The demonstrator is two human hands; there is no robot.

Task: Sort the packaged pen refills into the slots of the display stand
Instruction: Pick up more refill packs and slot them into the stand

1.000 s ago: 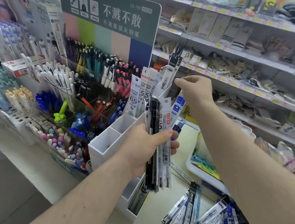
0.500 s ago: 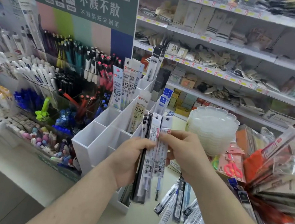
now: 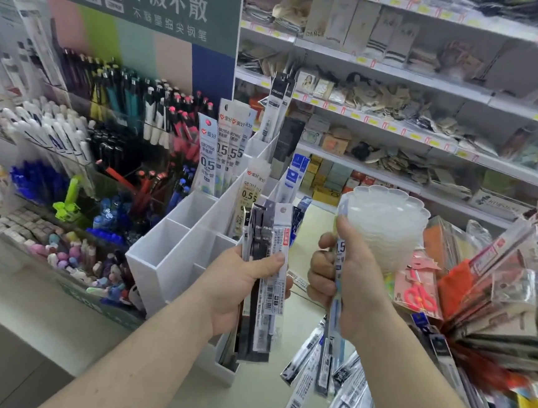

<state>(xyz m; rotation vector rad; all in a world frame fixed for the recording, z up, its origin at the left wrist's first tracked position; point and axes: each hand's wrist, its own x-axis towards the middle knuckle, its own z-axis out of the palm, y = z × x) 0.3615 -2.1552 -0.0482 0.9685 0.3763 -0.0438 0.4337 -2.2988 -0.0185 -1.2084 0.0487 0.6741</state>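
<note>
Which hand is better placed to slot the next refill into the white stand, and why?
Right. The right hand pinches one single refill pack, ready to place. The left hand grips the whole bundle of packs, so it is occupied.

left hand grips refill packs | right hand grips one refill

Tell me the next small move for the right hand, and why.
Probably carry the single refill that the right hand grips over to the stand and drop it into a slot. It is already apart from the bundle in the left hand, and several front slots look empty.
</note>
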